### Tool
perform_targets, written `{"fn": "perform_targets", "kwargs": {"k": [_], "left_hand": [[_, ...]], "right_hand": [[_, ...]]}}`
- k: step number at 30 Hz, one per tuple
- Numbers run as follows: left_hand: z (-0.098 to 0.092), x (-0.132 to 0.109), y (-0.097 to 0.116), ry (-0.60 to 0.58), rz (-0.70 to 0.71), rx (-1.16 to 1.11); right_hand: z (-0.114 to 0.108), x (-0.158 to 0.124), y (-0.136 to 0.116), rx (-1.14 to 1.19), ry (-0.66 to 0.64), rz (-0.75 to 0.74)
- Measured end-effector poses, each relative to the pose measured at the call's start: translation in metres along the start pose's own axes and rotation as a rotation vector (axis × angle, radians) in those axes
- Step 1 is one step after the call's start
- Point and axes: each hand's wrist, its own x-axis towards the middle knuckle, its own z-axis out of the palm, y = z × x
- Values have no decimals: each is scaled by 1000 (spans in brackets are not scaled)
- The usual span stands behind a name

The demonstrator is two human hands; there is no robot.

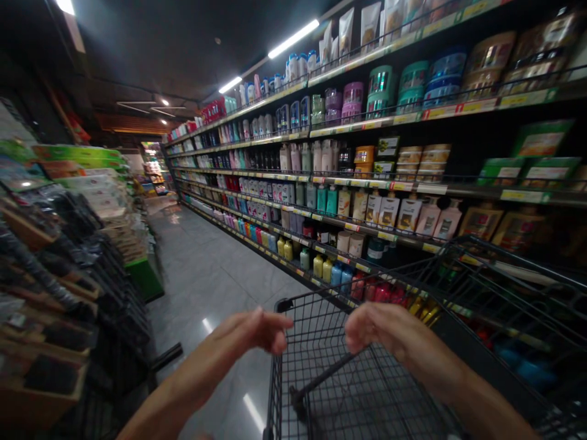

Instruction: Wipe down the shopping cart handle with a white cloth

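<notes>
My left hand (259, 331) hovers at the left rim of a black wire shopping cart (316, 299). Its fingers are curled in and pressed together, and I see nothing in them. My right hand (378, 330) is held over the cart's basket, a little apart from the left. Its fingers are also curled downward with nothing visible in them. Both hands are slightly smeared. Neither hand touches the cart's wire that I can make out. The basket looks empty.
I am in a supermarket aisle with a grey tiled floor (206, 275). Long shelves (348, 183) of bottles, tubs and pouches run along the right. Black racks (68, 287) of goods and a green-based display (144, 278) stand on the left.
</notes>
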Motion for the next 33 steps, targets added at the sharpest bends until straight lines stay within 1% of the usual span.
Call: {"fn": "perform_targets", "kwargs": {"k": [3,4,5,8,10,13,15,17,21,25,27,29,30,31,32,33], "left_hand": [[-1,42,25,-76,77,-205],[-1,55,34,-129,121,-388],[-2,66,45,-144,154,-511],[-6,92,77,-208,242,-634],[-10,101,97,-254,278,-666],[-20,104,124,-306,315,-645],[-27,102,136,-317,336,-602],[-32,98,143,-294,366,-569],[-36,94,146,-224,400,-527],[-34,95,144,-235,376,-486],[-31,96,141,-227,359,-482],[-25,94,132,-218,334,-463],[-21,91,124,-214,318,-434],[-16,87,114,-214,296,-384],[-10,81,102,-186,272,-314],[-3,74,86,-182,248,-217]], "right_hand": [[2,33,-20,213,-118,-25],[1,43,-29,234,-146,-54],[1,52,-39,242,-157,-92],[-1,74,-71,143,-233,-135],[-2,83,-90,64,-276,-124],[-2,91,-112,-14,-328,-98],[-1,94,-120,-49,-349,-93],[-1,94,-124,-74,-357,-96],[0,94,-126,-110,-353,-96],[-1,94,-125,-118,-338,-95],[-3,95,-118,-127,-301,-89],[-9,94,-102,-163,-217,-84],[-15,92,-89,-195,-161,-81],[-21,90,-71,-241,-91,-75],[-29,87,-50,-294,-11,-68],[-39,83,-26,-364,33,-37]]}}
